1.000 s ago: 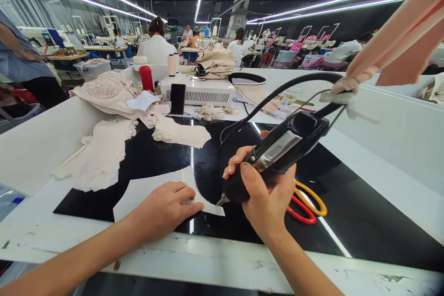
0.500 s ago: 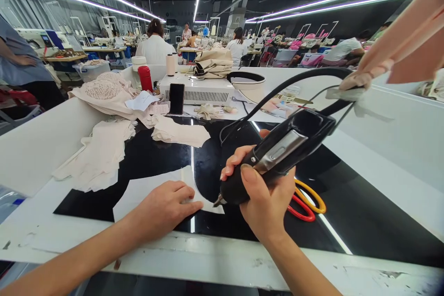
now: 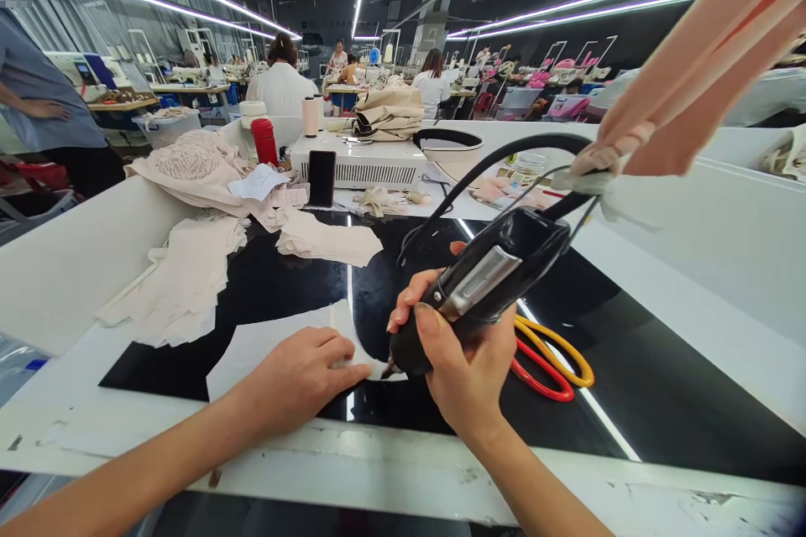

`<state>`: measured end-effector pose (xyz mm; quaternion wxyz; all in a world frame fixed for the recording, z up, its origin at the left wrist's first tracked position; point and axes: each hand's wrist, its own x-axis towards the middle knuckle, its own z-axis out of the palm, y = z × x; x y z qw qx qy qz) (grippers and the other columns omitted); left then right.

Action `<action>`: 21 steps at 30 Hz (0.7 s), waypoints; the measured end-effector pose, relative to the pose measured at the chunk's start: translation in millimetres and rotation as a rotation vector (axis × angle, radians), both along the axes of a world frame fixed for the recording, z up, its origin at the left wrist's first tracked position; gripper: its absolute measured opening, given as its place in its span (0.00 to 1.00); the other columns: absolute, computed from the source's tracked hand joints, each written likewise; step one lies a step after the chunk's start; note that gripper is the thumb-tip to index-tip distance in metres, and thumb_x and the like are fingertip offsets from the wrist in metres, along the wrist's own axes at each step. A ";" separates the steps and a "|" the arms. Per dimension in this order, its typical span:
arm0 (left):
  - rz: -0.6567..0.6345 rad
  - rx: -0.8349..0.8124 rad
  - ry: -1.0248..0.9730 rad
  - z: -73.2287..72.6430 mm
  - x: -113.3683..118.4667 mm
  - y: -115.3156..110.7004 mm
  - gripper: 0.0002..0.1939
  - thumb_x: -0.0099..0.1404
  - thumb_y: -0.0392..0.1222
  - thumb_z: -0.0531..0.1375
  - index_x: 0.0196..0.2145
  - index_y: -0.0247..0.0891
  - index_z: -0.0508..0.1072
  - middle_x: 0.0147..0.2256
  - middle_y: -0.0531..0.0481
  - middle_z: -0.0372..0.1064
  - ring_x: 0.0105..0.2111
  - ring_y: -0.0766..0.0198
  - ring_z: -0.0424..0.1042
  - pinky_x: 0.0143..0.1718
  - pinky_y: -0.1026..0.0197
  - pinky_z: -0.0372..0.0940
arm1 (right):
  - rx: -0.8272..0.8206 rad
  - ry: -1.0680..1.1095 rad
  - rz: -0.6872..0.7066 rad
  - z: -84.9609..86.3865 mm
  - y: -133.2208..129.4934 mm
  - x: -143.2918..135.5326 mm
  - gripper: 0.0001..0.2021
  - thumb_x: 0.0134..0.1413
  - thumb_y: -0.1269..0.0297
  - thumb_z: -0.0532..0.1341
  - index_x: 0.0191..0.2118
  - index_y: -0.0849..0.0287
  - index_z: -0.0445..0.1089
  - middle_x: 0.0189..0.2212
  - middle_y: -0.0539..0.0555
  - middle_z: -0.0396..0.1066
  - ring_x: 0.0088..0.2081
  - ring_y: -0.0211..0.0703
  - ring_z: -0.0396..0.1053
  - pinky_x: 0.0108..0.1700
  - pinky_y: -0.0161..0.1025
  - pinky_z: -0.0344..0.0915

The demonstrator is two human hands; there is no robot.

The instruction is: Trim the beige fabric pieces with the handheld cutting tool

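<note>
My left hand [image 3: 311, 369] lies palm down on a white, curve-edged cut piece [image 3: 252, 344], its fingers resting flat on it near the right end. Whether that piece is paper or cloth, I cannot tell. My right hand [image 3: 469, 352] is wrapped round a black corded hand tool [image 3: 484, 277] with a silver plate on its side. The tool's small metal tip [image 3: 390, 369] touches or nearly touches the narrow right end of the piece, just beyond my left fingertips. Scissors with red and yellow handles [image 3: 554, 357] lie right of my right hand, their blades hidden.
Stacks of pale cut cloth [image 3: 182, 281] lie to the left and at the back [image 3: 327, 239]. Behind stand a phone [image 3: 321, 178], a white vented box [image 3: 358, 164] and a red bottle [image 3: 264, 141]. A pink cloth strip [image 3: 680, 75] is tied at the tool's cable.
My right hand has moved the tool left and slightly down, bringing its tip further over the piece's right end. The pink strip and cable swung left with it. My left hand has stayed put.
</note>
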<state>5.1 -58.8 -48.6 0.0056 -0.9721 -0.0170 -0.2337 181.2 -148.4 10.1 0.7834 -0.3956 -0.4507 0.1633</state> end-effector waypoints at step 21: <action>0.001 0.005 -0.025 2.2 0.8 -2.0 0.14 0.77 0.27 0.54 0.50 0.38 0.77 0.39 0.47 0.76 0.36 0.56 0.75 0.38 0.56 0.72 | -0.003 0.029 -0.043 -0.4 -9.0 8.5 0.18 0.59 0.56 0.74 0.49 0.47 0.68 0.33 0.44 0.74 0.25 0.38 0.73 0.26 0.36 0.75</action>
